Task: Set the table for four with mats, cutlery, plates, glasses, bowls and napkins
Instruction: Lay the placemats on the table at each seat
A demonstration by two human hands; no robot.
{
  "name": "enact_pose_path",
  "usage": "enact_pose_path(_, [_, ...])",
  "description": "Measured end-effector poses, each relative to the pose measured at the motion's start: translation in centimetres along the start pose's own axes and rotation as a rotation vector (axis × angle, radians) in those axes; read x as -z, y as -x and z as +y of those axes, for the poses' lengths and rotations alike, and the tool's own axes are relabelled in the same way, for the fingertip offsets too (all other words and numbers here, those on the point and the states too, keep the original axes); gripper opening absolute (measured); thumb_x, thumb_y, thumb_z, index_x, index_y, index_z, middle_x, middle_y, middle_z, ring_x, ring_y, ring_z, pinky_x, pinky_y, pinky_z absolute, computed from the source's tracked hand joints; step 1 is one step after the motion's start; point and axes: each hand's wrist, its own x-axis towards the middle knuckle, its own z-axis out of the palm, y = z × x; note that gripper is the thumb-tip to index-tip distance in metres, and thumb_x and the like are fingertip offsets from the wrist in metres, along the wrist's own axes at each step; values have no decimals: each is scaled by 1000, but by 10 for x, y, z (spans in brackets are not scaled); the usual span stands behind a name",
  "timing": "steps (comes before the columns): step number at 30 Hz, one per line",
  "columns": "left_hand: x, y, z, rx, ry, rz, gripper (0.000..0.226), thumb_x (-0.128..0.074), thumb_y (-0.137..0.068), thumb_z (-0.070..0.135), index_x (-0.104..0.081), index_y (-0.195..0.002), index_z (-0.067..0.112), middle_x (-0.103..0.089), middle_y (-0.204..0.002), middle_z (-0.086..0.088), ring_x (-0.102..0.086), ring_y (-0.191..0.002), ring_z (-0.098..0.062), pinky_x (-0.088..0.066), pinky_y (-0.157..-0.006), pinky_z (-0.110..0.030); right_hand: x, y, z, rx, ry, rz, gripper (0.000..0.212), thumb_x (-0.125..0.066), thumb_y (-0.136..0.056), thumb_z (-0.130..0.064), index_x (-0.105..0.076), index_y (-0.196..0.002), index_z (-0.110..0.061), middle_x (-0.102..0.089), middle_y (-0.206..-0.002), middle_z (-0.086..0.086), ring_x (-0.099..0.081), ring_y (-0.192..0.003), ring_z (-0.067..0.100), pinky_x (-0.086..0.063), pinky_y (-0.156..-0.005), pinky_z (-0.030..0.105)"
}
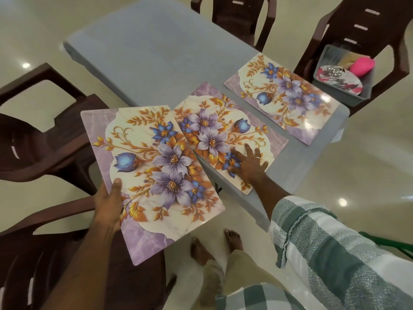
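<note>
Mat [225, 139] under flat right fingers [240, 156]; left fingers [116, 189] grip another mat [156, 175] beside chairs [33, 139].

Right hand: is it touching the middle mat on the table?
Touching. The head view shows the right hand lying flat, fingers spread, on the middle mat, with no gap showing between fingers and mat.
</note>
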Motion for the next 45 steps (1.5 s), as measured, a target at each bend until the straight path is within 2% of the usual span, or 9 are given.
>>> enact_pose_path(13, [-12,-4,0,-11,26,-41,38,-54,-102,35,-56,-136,18,-73,-117,-3,-75,-97,-21,-61,-81,-41,-6,10,-3,-8,40,29,68,-54,-97,-57,-15,-153,-53,6,-168,-3,12,-153,36,2,-114,71])
enact_pose_path(18, [-14,10,6,26,83,-83,33,-53,-103,33,-58,-130,15,-75,-113,-7,-75,-96,-24,-63,-74,-40,4,22,-36,165,-181,326,42,-49,-102,-42,-51,-141,-24,-49,-147,9,-48,-132,33,-41,-105,47])
enact_pose_path(21, [-16,25,5,5,119,-63,28,-53,-104,31,-62,-124,14,-73,-115,-15,-72,-104,-35,-57,-91,-56,17,45,-75,199,-647,91,23,-48,-103,-45,-61,-111,-27,-69,-112,3,-67,-91,16,-53,-76,31])
enact_pose_path(24, [-19,43,5,-38,172,-9,30,-56,-103,25,-63,-125,7,-72,-114,-20,-70,-105,-38,-55,-92,-58,22,54,-93,244,-989,-263,50,-69,-86,-56,-64,-94,-7,-58,-97,13,-52,-79,20,-43,-63,28])
enact_pose_path(27, [-14,71,7,-50,256,24,32,-52,-105,24,-60,-131,7,-74,-114,-14,-72,-103,-31,-61,-84,-45,28,62,-106,380,-1057,-328,26,-69,-94,-28,-66,-107,-5,-67,-93,22,-58,-86,24,-47,-64,27])
enact_pose_path(29, [-4,90,3,-53,256,31,35,-49,-105,28,-58,-134,9,-73,-118,-13,-71,-108,-31,-58,-91,-48,28,65,-113,466,-1075,-382,22,-57,-100,-7,-65,-121,-11,-74,-107,7,-70,-94,18,-55,-70,27])
enact_pose_path(33, [24,120,-19,-13,147,164,37,-46,-107,36,-63,-128,12,-74,-116,-8,-72,-104,-26,-56,-95,-46,12,75,-129,492,-1087,-523,47,-82,-84,-37,-58,-114,-10,-49,-102,20,-47,-82,28,-40,-69,37])
enact_pose_path(38, [59,158,-37,29,127,359,27,-43,-107,17,-65,-93,9,-76,-93,-11,-73,-73,-15,-54,-62,-26,-6,104,-155,576,-1030,-614,25,-61,-99,-16,-61,-123,-10,-74,-106,6,-71,-92,20,-58,-75,33])
enact_pose_path(45, [114,200,-60,31,220,466,31,-43,-108,23,-67,-105,4,-77,-98,-10,-75,-92,-27,-60,-84,-41,-41,151,-194,588,-960,-640,15,-57,-99,-6,-65,-109,-14,-75,-96,2,-69,-80,13,-57,-67,26])
